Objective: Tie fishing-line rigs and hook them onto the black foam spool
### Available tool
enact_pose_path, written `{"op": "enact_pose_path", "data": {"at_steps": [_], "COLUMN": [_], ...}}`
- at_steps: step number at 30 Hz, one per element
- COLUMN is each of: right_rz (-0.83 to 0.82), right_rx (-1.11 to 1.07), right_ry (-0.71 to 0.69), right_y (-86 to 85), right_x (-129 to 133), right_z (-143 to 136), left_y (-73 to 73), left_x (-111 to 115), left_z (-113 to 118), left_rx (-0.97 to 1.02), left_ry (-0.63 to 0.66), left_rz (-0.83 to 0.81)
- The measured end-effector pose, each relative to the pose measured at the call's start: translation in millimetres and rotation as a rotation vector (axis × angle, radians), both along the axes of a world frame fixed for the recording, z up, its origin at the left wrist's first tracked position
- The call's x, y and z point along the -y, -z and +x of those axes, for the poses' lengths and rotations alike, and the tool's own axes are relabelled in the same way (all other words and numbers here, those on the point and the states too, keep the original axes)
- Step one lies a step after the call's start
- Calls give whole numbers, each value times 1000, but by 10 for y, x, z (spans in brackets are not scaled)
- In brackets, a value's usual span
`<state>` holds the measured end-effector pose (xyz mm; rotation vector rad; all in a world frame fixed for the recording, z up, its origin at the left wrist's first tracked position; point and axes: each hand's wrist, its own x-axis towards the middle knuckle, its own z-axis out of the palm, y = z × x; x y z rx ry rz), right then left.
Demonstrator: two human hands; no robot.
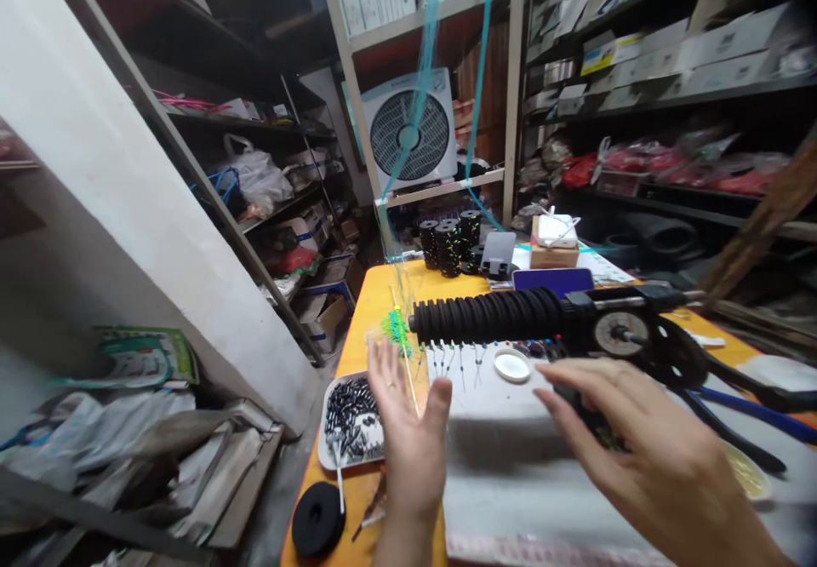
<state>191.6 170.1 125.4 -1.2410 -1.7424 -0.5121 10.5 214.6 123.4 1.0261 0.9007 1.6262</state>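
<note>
My left hand is open, fingers stretched up and thumb apart, just below a bunch of bright green bristly pieces on a thin yellow stick. Across the white sheet, my right hand curves with thumb and index fingertips slightly apart; any fine line between them is too thin to see. Something dark under its palm is mostly hidden. Above both hands lies a black ridged roll, joined to a device with a round dial. Small pieces on thin wires hang in a row beside a white lid.
A white tray of small dark cylinders and a black foam spool sit left on the yellow table. Blue-handled pliers and a dish of yellow bits lie right. Black spools and a fan stand behind.
</note>
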Motion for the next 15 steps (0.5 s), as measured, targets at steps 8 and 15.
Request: {"op": "enact_pose_path", "data": {"at_steps": [8, 15], "right_rz": [-63, -432], "right_rx": [295, 273], "right_ry": [1, -37], "right_y": [-437, -688], "right_x": [-527, -872], "right_z": [183, 249], "left_y": [94, 193], "left_x": [-123, 344], "left_z": [417, 641], "left_rx": [204, 319], "left_ry": [406, 332], "left_rz": [-219, -256]}}
